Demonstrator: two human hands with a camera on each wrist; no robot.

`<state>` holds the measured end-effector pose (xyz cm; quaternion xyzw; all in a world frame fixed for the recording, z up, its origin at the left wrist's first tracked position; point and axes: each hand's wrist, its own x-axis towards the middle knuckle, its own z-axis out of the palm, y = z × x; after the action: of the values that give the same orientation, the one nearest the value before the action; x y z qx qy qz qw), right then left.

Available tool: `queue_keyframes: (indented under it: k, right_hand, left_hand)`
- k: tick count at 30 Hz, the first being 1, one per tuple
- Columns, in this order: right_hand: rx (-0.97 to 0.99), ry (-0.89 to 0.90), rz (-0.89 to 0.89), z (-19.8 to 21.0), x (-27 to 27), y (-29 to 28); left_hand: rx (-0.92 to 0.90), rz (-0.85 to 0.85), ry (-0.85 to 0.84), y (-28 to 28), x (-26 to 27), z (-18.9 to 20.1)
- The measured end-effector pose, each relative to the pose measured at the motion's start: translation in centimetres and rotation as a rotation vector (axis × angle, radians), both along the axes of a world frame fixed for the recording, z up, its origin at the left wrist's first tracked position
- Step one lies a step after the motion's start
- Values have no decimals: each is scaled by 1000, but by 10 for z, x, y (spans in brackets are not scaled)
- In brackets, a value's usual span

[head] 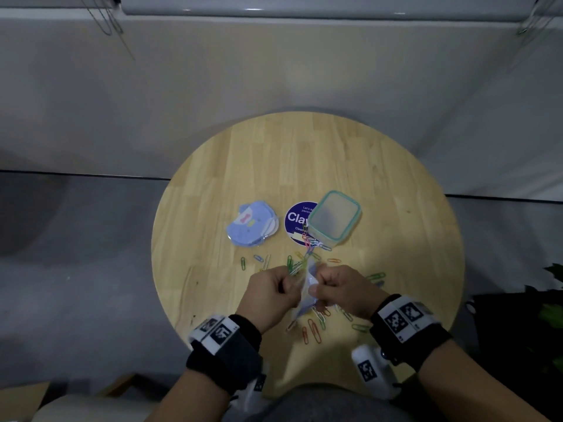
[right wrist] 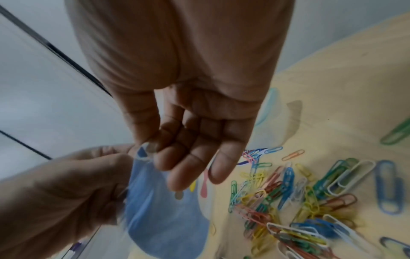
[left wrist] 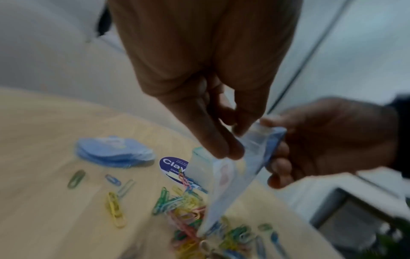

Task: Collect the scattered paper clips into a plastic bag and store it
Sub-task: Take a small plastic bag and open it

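Both hands hold a small clear plastic bag (head: 305,295) with a blue tint above the front of the round wooden table (head: 396,193). My left hand (head: 288,284) pinches one side of the bag's mouth (left wrist: 250,145). My right hand (head: 318,288) pinches the other side between thumb and index finger, as the right wrist view shows on the bag (right wrist: 159,210). Several coloured paper clips (head: 312,328) lie loose on the wood under and around the hands, heaped in the wrist views (left wrist: 184,206) (right wrist: 288,201). Whether any clip is inside the bag cannot be made out.
A clear plastic box with a teal-rimmed lid (head: 334,218) stands behind the clips, partly over a round purple sticker (head: 296,220). A blue packet of shaped cards (head: 253,223) lies to its left. Grey wall and floor surround the table; dark leaves (head: 553,312) show at right.
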<state>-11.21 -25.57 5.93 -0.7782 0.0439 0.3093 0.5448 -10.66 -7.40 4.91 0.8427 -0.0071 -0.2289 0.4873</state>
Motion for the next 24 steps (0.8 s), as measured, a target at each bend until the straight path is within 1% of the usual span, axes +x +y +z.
queue_keyframes:
  k: [1, 3, 5, 7, 10, 11, 13, 14, 15, 16, 17, 18, 19, 22, 24]
  right_hand:
    - [-42, -34, 22, -2, -2, 2]
    - [-157, -155, 34, -8, -3, 7]
    - [-311, -338, -34, -11, -4, 12]
    - [-423, -529, -42, -8, -4, 15]
    - [-457, -813, 94, 1, -8, 17]
    - [-468, -868, 156, 2, -9, 17]
    - [-565, -886, 263, -2, -12, 17]
    - [-638, -849, 277, -6, -13, 19]
    - [-675, -750, 265, -6, -12, 21]
    - [-681, -632, 212, -4, -9, 23]
    - [-637, -478, 149, -3, -7, 25]
    - [-561, -305, 106, 0, -3, 27]
    - [-468, -172, 68, 3, 2, 30]
    - [-149, 113, -96, 15, 15, 30]
    - [61, 306, -181, 23, 19, 24]
  left_hand:
    - [85, -22, -60, -2, -1, 0]
    - [168, -54, -153, -8, -4, 3]
    - [175, -64, -191, -13, -5, 6]
    - [138, 0, -180, -17, -3, 7]
    - [116, 101, -117, -17, 2, 6]
    - [115, 114, -86, -16, 4, 5]
    - [120, 128, -66, -15, 4, 5]
    - [126, 127, -92, -16, 4, 6]
    - [141, 115, -136, -16, 2, 8]
    - [161, 91, -183, -18, 1, 10]
    - [179, 57, -224, -21, -2, 12]
    - [194, 18, -253, -24, -5, 12]
    - [205, -19, -278, -26, -8, 12]
    - [226, -100, -344, -28, -19, 6]
    - [201, -93, -373, -24, -22, 5]
